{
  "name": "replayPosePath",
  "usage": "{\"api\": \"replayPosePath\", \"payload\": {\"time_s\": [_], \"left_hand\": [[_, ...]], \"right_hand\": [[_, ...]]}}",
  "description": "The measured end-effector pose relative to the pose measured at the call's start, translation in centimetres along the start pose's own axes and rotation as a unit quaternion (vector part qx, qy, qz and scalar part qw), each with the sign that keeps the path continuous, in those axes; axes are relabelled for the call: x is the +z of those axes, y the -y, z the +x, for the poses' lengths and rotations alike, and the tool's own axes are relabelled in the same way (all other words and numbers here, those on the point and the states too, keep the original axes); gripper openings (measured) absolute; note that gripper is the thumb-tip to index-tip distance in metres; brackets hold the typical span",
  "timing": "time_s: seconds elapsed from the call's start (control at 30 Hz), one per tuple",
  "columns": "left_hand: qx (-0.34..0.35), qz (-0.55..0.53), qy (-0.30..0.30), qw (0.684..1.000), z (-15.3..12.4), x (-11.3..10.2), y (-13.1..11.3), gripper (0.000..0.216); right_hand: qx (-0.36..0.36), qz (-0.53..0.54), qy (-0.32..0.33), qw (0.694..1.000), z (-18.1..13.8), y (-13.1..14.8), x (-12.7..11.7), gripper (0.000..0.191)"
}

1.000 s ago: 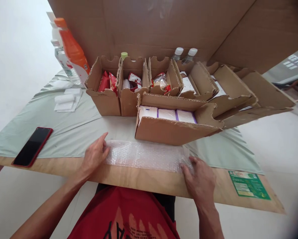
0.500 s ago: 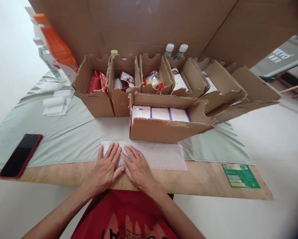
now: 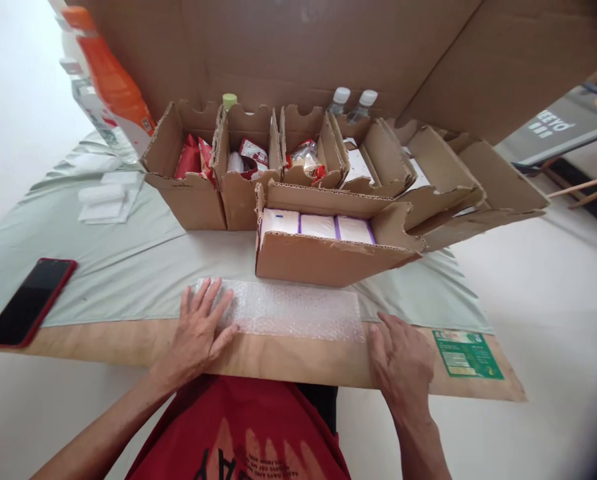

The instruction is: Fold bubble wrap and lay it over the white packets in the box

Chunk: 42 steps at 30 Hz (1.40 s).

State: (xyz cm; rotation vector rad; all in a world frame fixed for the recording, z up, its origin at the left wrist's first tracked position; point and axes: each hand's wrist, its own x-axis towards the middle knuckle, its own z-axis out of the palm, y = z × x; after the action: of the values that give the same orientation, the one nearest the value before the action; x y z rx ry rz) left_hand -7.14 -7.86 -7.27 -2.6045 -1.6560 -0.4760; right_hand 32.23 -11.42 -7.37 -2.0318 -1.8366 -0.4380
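View from above, looking down at a person's two bare hands on a wooden tabletop (image 3: pixel 298 363). A pale green cloth (image 3: pixel 128 267) covers most of it; the near edge is bare wood.

A long sheet of bubble wrap (image 3: pixel 288 310) lies flat across the near edge, half on the cloth, half on the wood, directly in front of the person.

Left hand (image 3: pixel 201 330): open, palm down, fingers spread, pressing on the wrap's left end. It grips nothing.

Right hand (image 3: pixel 403 360): open, flat on the bare wood just beside the wrap's right end, fingertips at or almost at its corner; contact w/ the wrap can't be told. It holds nothing.

Just behind the wrap, a low cardboard box (image 3: pixel 328 250) w/ three white packs (image 3: pixel 318 227) side by side, purple edging between them. Behind that, a row of open cardboard boxes (image 3: pixel 238 180) holding red snack packets (image 3: pixel 193 160) and other wrapped items. More boxes (image 3: pixel 453 187) extend to the right; contents mostly hidden. A tall cardboard wall (image 3: pixel 288 47) stands at the back.

Two clear bottles w/ white caps (image 3: pixel 353 100) stand behind the row; a green cap (image 3: pixel 229 100) shows nearby. At far left, an orange bottle (image 3: pixel 111 80), w/ other bottles partly behind it.

A red-cased phone (image 3: pixel 26 303) lies screen up at the left edge, well apart from the hands. Folded white tissue (image 3: pixel 103 200) sits on the cloth, upper left. A green label (image 3: pixel 466 353) is on the wood near the right hand. The person wears a red shirt (image 3: pixel 243 433).
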Motion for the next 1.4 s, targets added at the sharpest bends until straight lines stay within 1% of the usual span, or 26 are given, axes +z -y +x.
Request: {"api": "replayPosePath", "payload": {"time_s": [0.07,0.1,0.17,0.2,0.27,0.33,0.4,0.5,0.57,0.6,0.63,0.7,0.77,0.8,0.87,0.93,1.0,1.03,1.07,1.1,1.17,1.23,1.3,1.33,1.37,1.4], "left_hand": [[-0.075,0.015,-0.053,0.996,-0.3,-0.8,1.0,0.042],[-0.114,0.027,-0.066,0.991,-0.5,-1.1,1.5,0.039],[-0.178,0.038,-0.06,0.981,-0.7,-1.4,2.1,0.034],[-0.198,0.03,-0.051,0.978,-0.7,-1.4,2.1,0.031],[-0.218,-0.005,-0.04,0.975,-0.5,-1.1,1.8,0.023],[-0.219,-0.043,-0.042,0.974,-0.3,-0.9,1.3,0.017],[-0.216,-0.068,-0.046,0.973,-0.2,-0.9,1.1,0.015],[-0.223,-0.104,-0.042,0.968,0.0,-1.5,1.9,0.015],[-0.225,-0.116,-0.031,0.967,0.4,-2.1,3.0,0.018],[-0.224,-0.117,-0.025,0.967,0.8,-2.5,3.8,0.021],[-0.221,-0.113,-0.021,0.968,1.4,-2.8,4.6,0.024],[-0.214,-0.094,-0.015,0.972,3.1,-3.4,6.3,0.03],[-0.2,-0.07,-0.011,0.977,5.6,-3.7,7.8,0.034],[-0.187,-0.059,-0.009,0.981,7.1,-3.7,8.4,0.036],[-0.156,-0.042,-0.002,0.987,10.2,-3.4,9.0,0.037],[-0.123,-0.031,0.007,0.992,13.0,-2.8,8.9,0.036],[-0.096,-0.025,0.009,0.995,14.8,-2.2,8.3,0.036],[-0.087,-0.023,0.004,0.996,15.2,-2.0,7.9,0.039],[-0.08,-0.023,-0.005,0.997,15.0,-1.9,7.6,0.043],[-0.076,-0.022,-0.016,0.997,14.3,-2.0,7.3,0.048],[-0.064,-0.025,-0.033,0.997,11.2,-2.5,6.9,0.054],[-0.027,-0.043,-0.022,0.998,6.2,-3.3,6.3,0.058],[0.075,-0.099,0.026,0.992,0.8,-4.3,5.3,0.065],[0.1,-0.121,0.055,0.986,-1.7,-4.7,4.7,0.07],[0.11,-0.139,0.07,0.982,-3.7,-5.1,3.9,0.074],[0.118,-0.158,0.079,0.977,-5.2,-5.3,3.1,0.074]], "right_hand": [[-0.007,-0.007,0.027,1.0,1.1,1.2,0.7,0.05],[-0.006,-0.012,0.042,0.999,1.5,1.7,1.1,0.05],[0.002,-0.003,0.056,0.998,1.9,2.4,1.9,0.049],[0.008,0.014,0.053,0.998,2.0,2.6,2.2,0.047],[0.03,0.079,0.046,0.995,1.8,2.7,2.5,0.042],[0.056,0.142,0.048,0.987,1.5,2.5,2.5,0.038],[0.08,0.171,0.055,0.98,1.3,2.2,2.3,0.035],[0.097,0.179,0.07,0.977,1.2,2.1,1.6,0.032],[0.113,0.212,0.112,0.964,0.7,2.7,0.8,0.033],[0.123,0.246,0.144,0.951,0.3,3.3,0.2,0.037],[0.13,0.292,0.181,0.93,-0.3,4.2,-0.5,0.043],[0.135,0.397,0.251,0.873,-1.9,6.6,-2.1,0.056],[0.107,0.475,0.303,0.819,-3.6,9.7,-3.5,0.062],[0.08,0.498,0.325,0.8,-4.3,11.3,-4.0,0.062],[0.013,0.516,0.363,0.776,-5.3,14.3,-4.7,0.059],[-0.041,0.517,0.39,0.761,-5.5,16.4,-5.0,0.053],[-0.064,0.521,0.4,0.752,-5.2,17.6,-5.2,0.041],[-0.069,0.525,0.399,0.749,-5.0,17.8,-5.2,0.036],[-0.073,0.529,0.397,0.747,-4.9,17.8,-5.3,0.033],[-0.079,0.533,0.394,0.745,-4.7,17.7,-5.4,0.03],[-0.088,0.542,0.386,0.741,-4.5,17.4,-5.7,0.028],[-0.08,0.558,0.384,0.731,-4.2,17.1,-6.0,0.027],[-0.049,0.574,0.389,0.719,-3.8,17.1,-6.2,0.024],[-0.028,0.58,0.393,0.713,-3.6,17.2,-6.3,0.022],[-0.01,0.585,0.397,0.708,-3.3,17.3,-6.4,0.022],[0.004,0.59,0.398,0.702,-3.0,17.5,-6.5,0.021]]}}
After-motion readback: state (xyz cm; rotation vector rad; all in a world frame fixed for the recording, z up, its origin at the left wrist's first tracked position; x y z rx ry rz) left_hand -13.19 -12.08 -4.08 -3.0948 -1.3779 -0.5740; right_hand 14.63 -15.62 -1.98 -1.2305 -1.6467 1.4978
